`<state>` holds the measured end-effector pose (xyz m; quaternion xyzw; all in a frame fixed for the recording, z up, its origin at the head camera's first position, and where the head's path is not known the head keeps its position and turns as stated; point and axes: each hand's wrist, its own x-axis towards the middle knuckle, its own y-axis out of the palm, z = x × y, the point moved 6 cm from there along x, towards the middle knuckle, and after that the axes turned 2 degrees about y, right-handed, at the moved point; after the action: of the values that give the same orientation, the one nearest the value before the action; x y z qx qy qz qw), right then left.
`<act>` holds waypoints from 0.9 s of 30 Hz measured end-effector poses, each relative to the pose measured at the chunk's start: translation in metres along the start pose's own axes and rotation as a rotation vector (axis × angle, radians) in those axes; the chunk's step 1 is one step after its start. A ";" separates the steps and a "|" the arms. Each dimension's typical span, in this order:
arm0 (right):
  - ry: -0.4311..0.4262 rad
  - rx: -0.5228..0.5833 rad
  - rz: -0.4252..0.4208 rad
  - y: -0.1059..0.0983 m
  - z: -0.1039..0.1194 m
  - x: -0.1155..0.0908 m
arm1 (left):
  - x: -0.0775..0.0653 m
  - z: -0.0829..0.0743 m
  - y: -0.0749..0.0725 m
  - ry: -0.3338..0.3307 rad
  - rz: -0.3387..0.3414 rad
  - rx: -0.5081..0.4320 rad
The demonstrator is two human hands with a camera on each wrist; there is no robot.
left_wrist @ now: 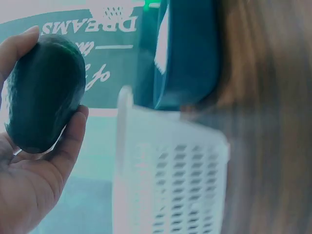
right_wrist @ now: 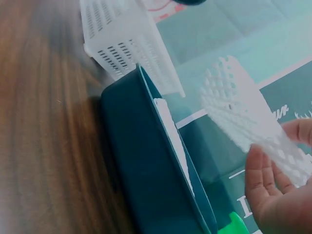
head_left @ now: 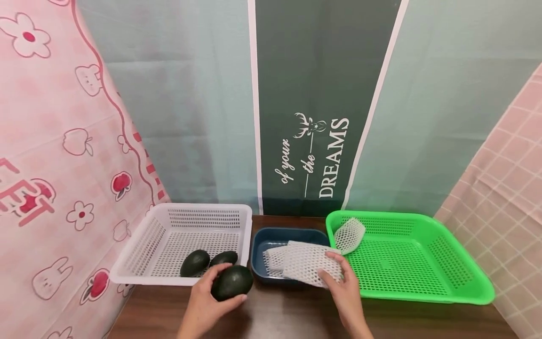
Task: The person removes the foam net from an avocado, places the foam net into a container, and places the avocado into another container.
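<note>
My left hand (head_left: pixel 204 297) grips a dark green avocado (head_left: pixel 234 283) in front of the white basket; in the left wrist view the thumb and fingers curl round the avocado (left_wrist: pixel 46 92). My right hand (head_left: pixel 346 293) pinches a white foam net sleeve (head_left: pixel 311 263) by its right end, over the blue tray (head_left: pixel 292 230). Seen from the right wrist, the sleeve (right_wrist: pixel 243 107) is flat and raised above the tray's rim. More white netting (head_left: pixel 273 259) lies inside the tray. Two more avocados rest in the white basket (head_left: pixel 182 281), near its front right corner.
To the right stands a green basket (head_left: pixel 461 263), with a white foam net (head_left: pixel 350 235) propped in its back left corner. All three containers sit side by side on a brown wooden table (head_left: pixel 271 313). Printed cloths hang behind and at both sides.
</note>
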<state>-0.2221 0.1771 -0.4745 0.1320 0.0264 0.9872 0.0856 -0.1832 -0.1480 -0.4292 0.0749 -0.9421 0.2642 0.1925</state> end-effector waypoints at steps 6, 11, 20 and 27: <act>-0.039 -0.052 0.002 0.011 -0.016 0.023 | 0.018 0.002 -0.024 0.012 -0.059 0.067; -0.005 -0.157 -0.009 0.025 -0.018 0.034 | 0.028 0.007 -0.042 0.002 -0.108 0.101; 0.063 -0.305 0.006 0.027 -0.049 0.059 | 0.047 0.038 -0.070 -0.098 -0.157 0.178; 0.146 -0.415 0.036 0.037 -0.036 0.057 | 0.051 0.069 -0.086 -0.213 -0.178 0.192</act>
<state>-0.2918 0.1499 -0.4920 0.0401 -0.1735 0.9798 0.0910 -0.2310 -0.2598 -0.4228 0.2039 -0.9172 0.3256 0.1059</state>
